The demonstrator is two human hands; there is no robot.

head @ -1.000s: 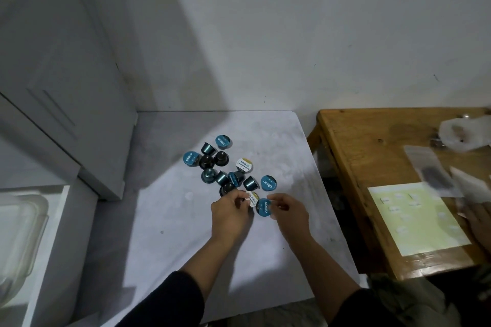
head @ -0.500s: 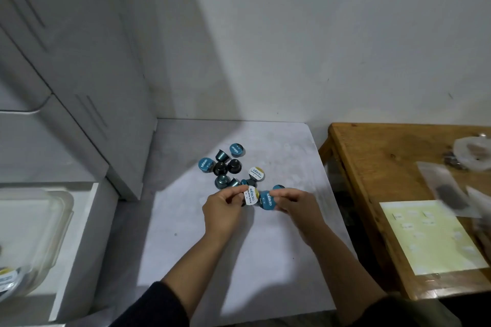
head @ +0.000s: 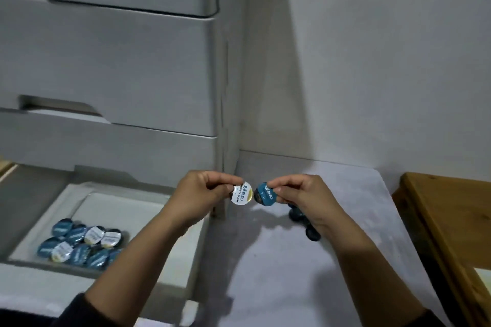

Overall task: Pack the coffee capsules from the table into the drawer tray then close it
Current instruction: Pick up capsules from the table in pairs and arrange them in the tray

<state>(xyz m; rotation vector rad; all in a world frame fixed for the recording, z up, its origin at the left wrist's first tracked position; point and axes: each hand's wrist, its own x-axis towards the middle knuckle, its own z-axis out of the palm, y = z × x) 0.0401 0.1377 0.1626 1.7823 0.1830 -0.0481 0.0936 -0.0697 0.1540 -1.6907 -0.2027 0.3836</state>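
My left hand (head: 202, 195) pinches a white-lidded coffee capsule (head: 241, 193), lifted off the grey table (head: 279, 273). My right hand (head: 303, 199) pinches a blue-lidded capsule (head: 265, 194) right beside it. Both capsules hang in the air near the corner of the drawer unit. Behind my right hand a few dark capsules (head: 305, 223) still lie on the table, mostly hidden. At the lower left the open drawer holds a white tray (head: 148, 210) with several blue and white capsules (head: 82, 243) packed in its near left corner.
The grey drawer unit (head: 119, 66) with shut upper drawers stands on the left. A white wall runs behind the table. A wooden table (head: 451, 220) stands at the right edge, close to the grey one.
Both hands lifted a capsule each off the pile and carried them left, off the table. My view swung left, so the open drawer and its tray now show.
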